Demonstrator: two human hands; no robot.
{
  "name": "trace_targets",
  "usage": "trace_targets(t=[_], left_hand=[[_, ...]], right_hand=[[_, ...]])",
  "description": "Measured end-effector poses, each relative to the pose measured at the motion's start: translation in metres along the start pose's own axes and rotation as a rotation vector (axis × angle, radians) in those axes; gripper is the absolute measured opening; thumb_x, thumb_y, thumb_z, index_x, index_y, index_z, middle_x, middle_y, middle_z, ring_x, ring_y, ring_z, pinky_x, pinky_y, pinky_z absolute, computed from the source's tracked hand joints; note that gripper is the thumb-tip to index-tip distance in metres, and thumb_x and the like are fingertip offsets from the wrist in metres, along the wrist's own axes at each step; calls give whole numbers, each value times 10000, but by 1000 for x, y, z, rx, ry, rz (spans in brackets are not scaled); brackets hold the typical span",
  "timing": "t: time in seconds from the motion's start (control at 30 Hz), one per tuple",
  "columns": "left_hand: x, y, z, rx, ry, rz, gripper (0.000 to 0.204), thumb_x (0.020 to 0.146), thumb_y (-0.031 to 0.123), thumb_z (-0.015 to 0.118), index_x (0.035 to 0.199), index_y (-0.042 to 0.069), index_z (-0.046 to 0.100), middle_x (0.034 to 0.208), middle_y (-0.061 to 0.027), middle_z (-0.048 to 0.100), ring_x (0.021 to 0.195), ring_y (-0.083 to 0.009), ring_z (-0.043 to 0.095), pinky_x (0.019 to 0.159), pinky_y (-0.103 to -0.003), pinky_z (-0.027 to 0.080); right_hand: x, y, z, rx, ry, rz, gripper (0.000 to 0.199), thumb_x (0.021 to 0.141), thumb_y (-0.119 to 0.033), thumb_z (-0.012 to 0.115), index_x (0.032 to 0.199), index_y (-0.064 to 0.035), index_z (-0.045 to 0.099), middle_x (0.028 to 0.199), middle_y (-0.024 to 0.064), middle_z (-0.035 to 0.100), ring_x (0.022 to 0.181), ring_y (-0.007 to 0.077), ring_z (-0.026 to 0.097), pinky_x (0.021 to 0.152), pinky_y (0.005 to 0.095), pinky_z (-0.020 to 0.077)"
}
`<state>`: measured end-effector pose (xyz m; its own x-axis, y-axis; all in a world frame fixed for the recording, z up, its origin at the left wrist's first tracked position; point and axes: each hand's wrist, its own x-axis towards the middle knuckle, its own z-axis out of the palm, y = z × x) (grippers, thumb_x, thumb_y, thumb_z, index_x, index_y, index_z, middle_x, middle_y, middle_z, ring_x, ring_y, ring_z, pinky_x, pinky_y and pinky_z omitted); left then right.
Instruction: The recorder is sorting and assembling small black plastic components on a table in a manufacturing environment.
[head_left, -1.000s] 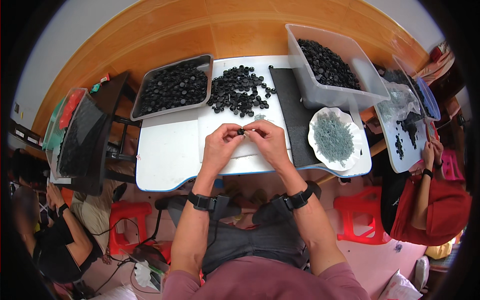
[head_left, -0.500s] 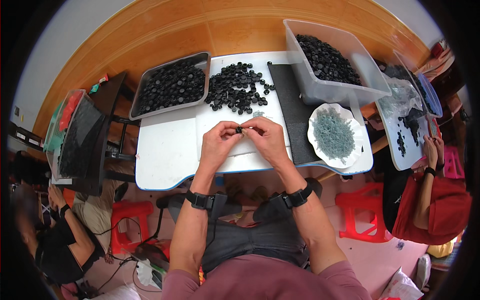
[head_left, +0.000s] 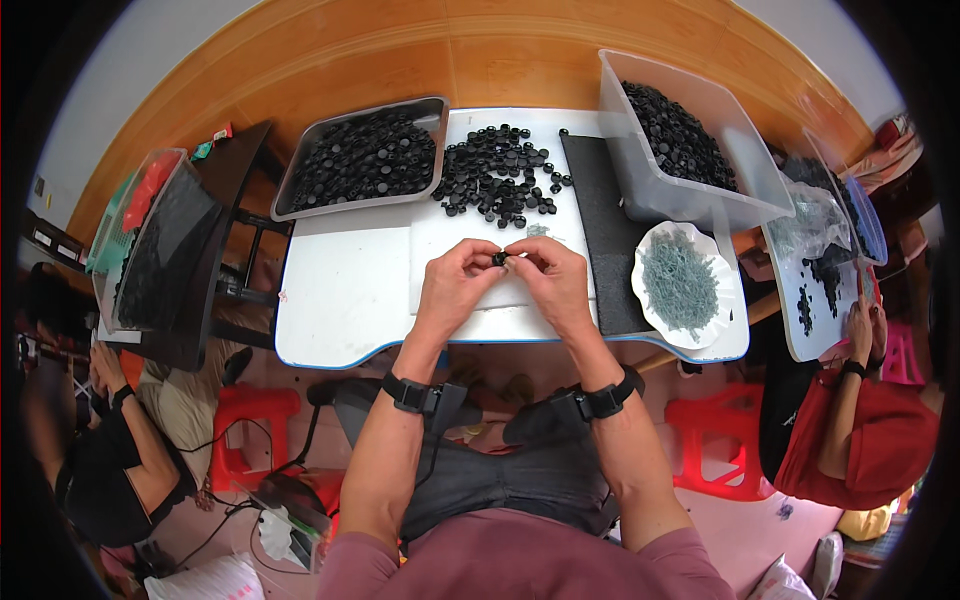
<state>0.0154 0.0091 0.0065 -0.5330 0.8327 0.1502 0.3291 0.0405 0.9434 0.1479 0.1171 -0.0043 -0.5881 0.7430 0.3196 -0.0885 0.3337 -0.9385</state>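
Note:
Above the near part of the white table, both my hands meet at one small round black plastic cap. My left hand pinches it between thumb and fingertips. Against the cap's right side, my right hand has its thumb and forefinger pressed together; whatever lies between them is too small to tell. Just beyond my hands is a small pile of thin grey-green pieces. Farther back lies a loose heap of similar black caps.
A metal tray of black caps stands back left. At right are a clear plastic bin of black parts, a dark mat and a white scalloped plate of grey-green pieces. People work at both sides, near red stools.
The table and its contents have shifted slightly right in the picture. My hands stay together at the cap, which now appears a little turned between my fingertips.

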Motion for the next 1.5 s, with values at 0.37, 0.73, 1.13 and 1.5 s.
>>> trace_targets(t=[0.37, 0.73, 1.13, 1.5], left_hand=[[0, -8, 3, 88, 29, 99, 233, 884, 96, 775, 1092, 11, 716, 894, -108, 773, 781, -165, 738, 726, -282, 582], [-1, -9, 3, 106, 60, 110, 228, 866, 101, 796, 1056, 4, 716, 875, -123, 780, 780, -188, 760, 721, -286, 591], [4, -7, -2, -14, 21, -50, 223, 848, 52, 783, 1053, -17, 734, 895, -93, 790, 777, -102, 723, 724, -249, 575], [4, -4, -16, -271, -137, -125, 340, 916, 31, 743, 1240, -60, 696, 1078, -124, 775, 968, -124, 713, 855, -254, 576]], right_hand=[[2, -1, -1, -54, -10, -110, 134, 857, 48, 728, 969, -7, 777, 915, 86, 750, 781, 151, 696, 664, 268, 537], [0, -6, 1, -163, -1, -255, 125, 833, 88, 718, 929, 17, 753, 908, 110, 752, 805, 216, 731, 707, 307, 578], [-6, -6, 7, -393, 3, -455, 189, 821, 50, 730, 989, -36, 746, 935, 110, 745, 832, 284, 734, 727, 367, 603], [-5, -7, 7, -477, 15, -584, 281, 810, 67, 710, 1069, -39, 734, 948, 117, 751, 859, 283, 739, 741, 380, 607]])
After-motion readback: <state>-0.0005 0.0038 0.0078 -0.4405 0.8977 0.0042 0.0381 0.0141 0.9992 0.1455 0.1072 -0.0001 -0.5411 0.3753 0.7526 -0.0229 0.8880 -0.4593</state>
